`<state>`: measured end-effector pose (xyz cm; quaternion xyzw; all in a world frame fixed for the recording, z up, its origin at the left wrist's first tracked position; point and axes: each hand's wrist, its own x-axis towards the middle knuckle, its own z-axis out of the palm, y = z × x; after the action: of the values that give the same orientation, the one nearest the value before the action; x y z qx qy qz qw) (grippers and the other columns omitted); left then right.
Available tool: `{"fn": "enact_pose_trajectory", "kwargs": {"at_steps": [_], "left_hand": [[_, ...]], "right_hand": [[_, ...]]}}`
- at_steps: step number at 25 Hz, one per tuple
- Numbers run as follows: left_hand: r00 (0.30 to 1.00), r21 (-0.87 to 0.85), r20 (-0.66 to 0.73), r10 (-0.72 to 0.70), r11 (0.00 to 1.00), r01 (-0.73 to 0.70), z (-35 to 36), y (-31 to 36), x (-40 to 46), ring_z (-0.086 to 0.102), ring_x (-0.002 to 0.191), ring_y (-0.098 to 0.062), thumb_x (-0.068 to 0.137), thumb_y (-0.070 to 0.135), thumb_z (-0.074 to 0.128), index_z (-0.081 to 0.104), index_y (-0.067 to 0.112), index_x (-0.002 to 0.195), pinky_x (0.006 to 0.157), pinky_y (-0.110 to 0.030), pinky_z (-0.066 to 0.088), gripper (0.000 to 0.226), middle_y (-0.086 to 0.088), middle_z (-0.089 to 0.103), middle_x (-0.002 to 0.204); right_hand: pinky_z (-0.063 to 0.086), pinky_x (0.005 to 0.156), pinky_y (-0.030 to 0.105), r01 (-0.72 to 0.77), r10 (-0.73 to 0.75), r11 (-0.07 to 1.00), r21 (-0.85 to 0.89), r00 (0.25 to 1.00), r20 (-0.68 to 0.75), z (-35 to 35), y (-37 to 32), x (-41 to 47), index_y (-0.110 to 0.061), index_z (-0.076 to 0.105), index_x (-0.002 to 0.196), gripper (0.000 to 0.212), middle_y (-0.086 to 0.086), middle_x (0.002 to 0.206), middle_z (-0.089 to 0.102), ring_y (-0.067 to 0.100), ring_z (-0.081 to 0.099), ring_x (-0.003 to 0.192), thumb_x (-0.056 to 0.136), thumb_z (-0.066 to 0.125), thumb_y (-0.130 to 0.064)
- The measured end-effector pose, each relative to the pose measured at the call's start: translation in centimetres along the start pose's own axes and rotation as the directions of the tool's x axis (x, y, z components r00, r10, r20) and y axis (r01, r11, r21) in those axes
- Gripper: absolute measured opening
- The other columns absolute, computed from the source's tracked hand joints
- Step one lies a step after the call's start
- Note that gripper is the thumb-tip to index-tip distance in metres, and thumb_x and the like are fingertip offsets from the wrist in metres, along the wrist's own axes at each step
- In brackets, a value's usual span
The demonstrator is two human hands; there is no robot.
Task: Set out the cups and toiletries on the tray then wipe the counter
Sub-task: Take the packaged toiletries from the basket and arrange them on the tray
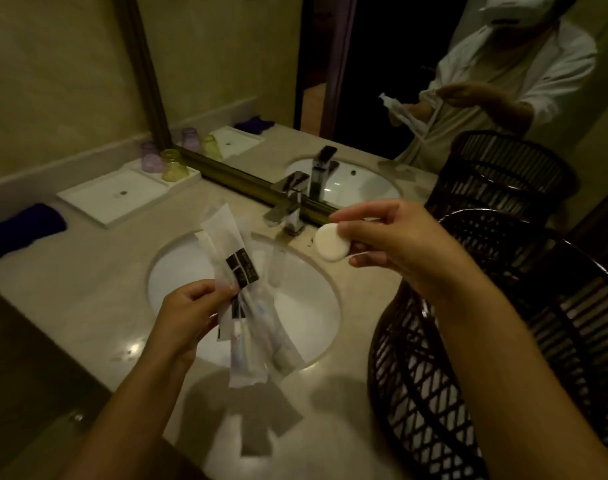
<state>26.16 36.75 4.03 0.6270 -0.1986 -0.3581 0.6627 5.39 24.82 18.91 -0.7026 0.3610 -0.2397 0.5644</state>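
Above the sink (pixel 306 327), limp, crinkly sachets (pixel 241 289) are pinched mid-length by the left hand (pixel 188 317); a light, slippery soap (pixel 331 242) is gripped edgewise by the right hand (pixel 396 244).

Left hand (pixel 188 315) grips wrapped toiletry packets (pixel 241 292); right hand (pixel 396 242) pinches round soap (pixel 331 242).

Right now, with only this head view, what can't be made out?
- Packets in the left hand: label print too small and blurred.
- Basket contents: hidden by its weave and the right arm.
- Soap: partly covered by the right hand.
- Cloth: cut off by the left edge.
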Motion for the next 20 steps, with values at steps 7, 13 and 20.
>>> {"fn": "enact_pose_trajectory", "kwargs": {"at_steps": [7,13,20], "left_hand": [[0.997,-0.005,-0.071,-0.033,0.999,0.033,-11.7,0.5,-1.1,0.067,0.054,-0.007,0.076,0.013,0.069,0.07,0.013,0.07,0.048,-0.016,0.051,0.006,0.004,0.071,0.057],[0.986,0.057,-0.135,-0.096,0.993,0.104,-24.8,0.9,-0.7,0.067,0.057,-0.013,0.076,0.012,0.07,0.07,0.013,0.071,0.05,-0.024,0.053,0.005,0.0,0.071,0.061],[0.971,0.047,-0.188,-0.149,0.986,0.161,-35.3,1.7,1.7,0.066,0.077,-0.025,0.077,0.012,0.069,0.071,0.011,0.074,0.075,-0.04,0.055,0.004,-0.01,0.072,0.078]], "right_hand": [[0.054,0.058,0.016,-0.059,0.054,0.995,0.08,0.996,0.068,15.2,1.6,0.7,-0.015,0.071,0.089,0.013,0.008,0.09,0.07,0.01,0.07,0.07,0.081,0.065,-0.008],[0.054,0.056,0.016,-0.165,0.151,0.969,0.185,0.985,0.088,29.4,3.3,1.2,-0.01,0.071,0.087,0.012,0.011,0.086,0.07,0.014,0.069,0.069,0.081,0.064,-0.003],[0.056,0.059,0.019,-0.265,0.24,0.927,0.264,0.963,0.121,39.7,4.1,4.1,-0.009,0.07,0.087,0.012,0.01,0.093,0.069,0.019,0.071,0.076,0.08,0.064,0.0]]}}
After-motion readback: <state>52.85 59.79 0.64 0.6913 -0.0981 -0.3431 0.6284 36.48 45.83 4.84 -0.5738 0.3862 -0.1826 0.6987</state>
